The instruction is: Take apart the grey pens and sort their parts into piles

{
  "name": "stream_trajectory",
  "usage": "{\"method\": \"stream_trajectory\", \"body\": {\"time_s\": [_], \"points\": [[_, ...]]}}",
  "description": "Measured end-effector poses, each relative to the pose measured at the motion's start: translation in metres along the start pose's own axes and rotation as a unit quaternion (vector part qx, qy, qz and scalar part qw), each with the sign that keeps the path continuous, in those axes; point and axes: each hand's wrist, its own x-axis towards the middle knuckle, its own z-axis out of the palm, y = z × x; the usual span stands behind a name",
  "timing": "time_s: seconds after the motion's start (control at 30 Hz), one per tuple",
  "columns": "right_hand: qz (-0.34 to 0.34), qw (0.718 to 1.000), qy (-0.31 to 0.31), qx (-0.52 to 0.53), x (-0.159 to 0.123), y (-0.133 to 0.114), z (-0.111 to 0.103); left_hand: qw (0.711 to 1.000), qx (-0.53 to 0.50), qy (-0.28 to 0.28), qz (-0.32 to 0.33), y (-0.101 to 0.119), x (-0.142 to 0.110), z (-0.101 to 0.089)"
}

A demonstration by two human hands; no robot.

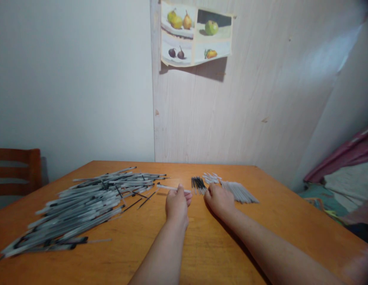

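My left hand is closed on a pen with a whitish barrel, held nearly level with its black end pointing left. My right hand rests low over the table, its fingers curled down. Whatever may be under those fingers is hidden. Just left of it lies a row of thin black refills. Small white pieces are gathered behind it, and a row of whitish pen tubes lies to its right.
A large loose pile of pens covers the table's left side, with several thin dark sticks at its right edge. The wooden table meets a wall at the back, where a fruit picture hangs. A chair stands left.
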Motion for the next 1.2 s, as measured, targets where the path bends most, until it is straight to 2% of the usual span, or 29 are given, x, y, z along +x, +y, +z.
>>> {"method": "stream_trajectory", "body": {"time_s": [0.23,0.33,0.43,0.53,0.67,0.73,0.77,0.83,0.9,1.07,1.2], "points": [[-0.007,1.0,0.012,0.023,-0.002,0.0,-0.001,1.0,0.024,-0.013,0.003,0.002,-0.003,0.0],[-0.015,0.995,0.026,0.091,-0.004,0.001,-0.004,0.998,0.053,-0.038,0.014,0.002,-0.007,0.002],[-0.044,0.975,0.042,0.215,-0.001,0.004,-0.005,0.991,0.085,-0.098,0.02,0.003,-0.015,0.006],[-0.062,0.914,0.05,0.397,0.004,0.007,-0.005,0.975,0.125,-0.182,0.007,0.003,-0.026,0.01],[0.025,0.776,-0.041,0.629,0.006,0.007,-0.009,0.945,0.166,-0.282,0.002,0.004,-0.042,0.014],[0.057,0.713,-0.081,0.694,0.003,0.006,-0.013,0.931,0.186,-0.316,-0.003,0.004,-0.049,0.015],[0.064,0.692,-0.092,0.713,0.001,0.005,-0.016,0.924,0.196,-0.329,-0.008,0.003,-0.051,0.016],[0.065,0.669,-0.102,0.733,-0.004,0.004,-0.02,0.912,0.213,-0.349,-0.019,0.001,-0.054,0.016],[0.067,0.66,-0.105,0.741,-0.009,0.002,-0.022,0.912,0.206,-0.352,-0.034,0.0,-0.055,0.016],[0.075,0.631,-0.127,0.761,-0.019,-0.006,-0.015,0.938,0.088,-0.323,-0.093,0.007,-0.055,0.016],[0.066,0.604,-0.146,0.781,-0.024,-0.013,-0.011,0.95,0.027,-0.29,-0.111,0.012,-0.056,0.017]]}}
